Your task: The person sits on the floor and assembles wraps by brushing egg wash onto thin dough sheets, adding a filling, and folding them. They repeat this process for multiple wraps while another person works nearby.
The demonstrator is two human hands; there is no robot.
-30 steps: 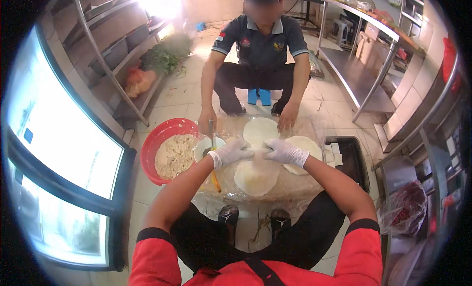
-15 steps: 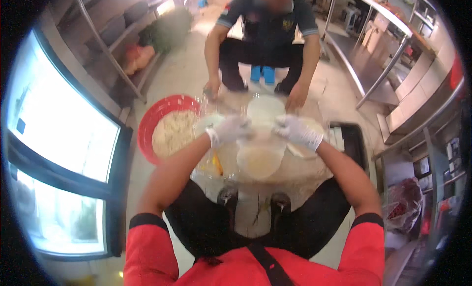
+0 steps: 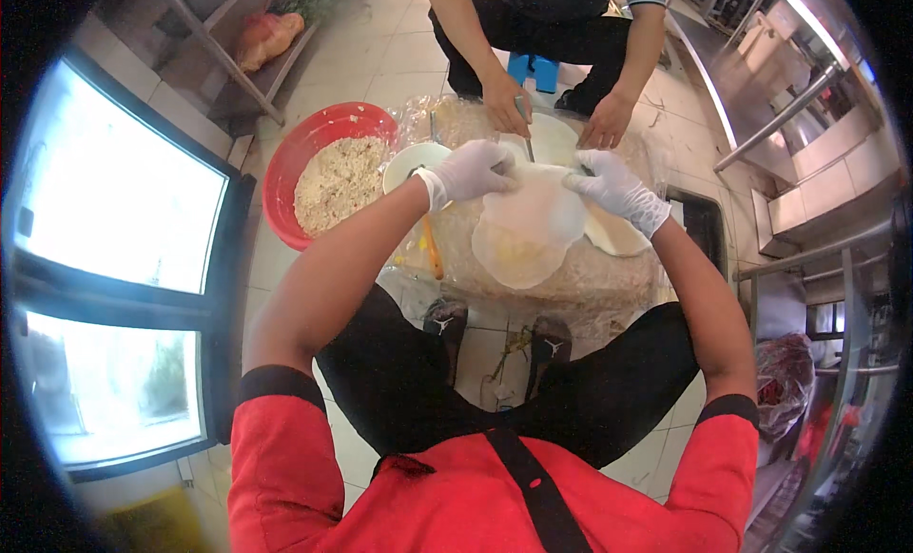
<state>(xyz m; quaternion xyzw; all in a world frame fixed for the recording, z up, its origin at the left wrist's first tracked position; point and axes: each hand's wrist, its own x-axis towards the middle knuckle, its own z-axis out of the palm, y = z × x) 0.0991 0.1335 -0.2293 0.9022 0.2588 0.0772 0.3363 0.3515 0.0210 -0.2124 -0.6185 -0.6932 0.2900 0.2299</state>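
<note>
My left hand (image 3: 473, 171), in a thin white glove, pinches the left side of the upper edge of a thin, pale, see-through round wrapper sheet (image 3: 544, 206). My right hand (image 3: 616, 185), gloved the same way, grips that edge's right side. The sheet hangs between both hands, overlapping a second round wrapper (image 3: 514, 258) on the plastic-covered work surface (image 3: 590, 285). Beyond my hands, a co-worker's hand (image 3: 506, 101) holds a slim tool (image 3: 530, 139) over a white round sheet (image 3: 556, 135); their other hand (image 3: 606, 125) rests by its edge.
A red basin (image 3: 278, 177) of pale crumbly filling stands left, beside a white plate (image 3: 407, 163). An orange-handled utensil (image 3: 433, 249) lies near my left forearm. More pale sheets (image 3: 618, 234) lie under my right hand, with a black tray (image 3: 709, 211) farther right.
The view has tilted downward. My hands now hold the sheet plainly stretched between them. The co-worker's tool hand has moved rightward, from beside the basin to over the white round sheet.
</note>
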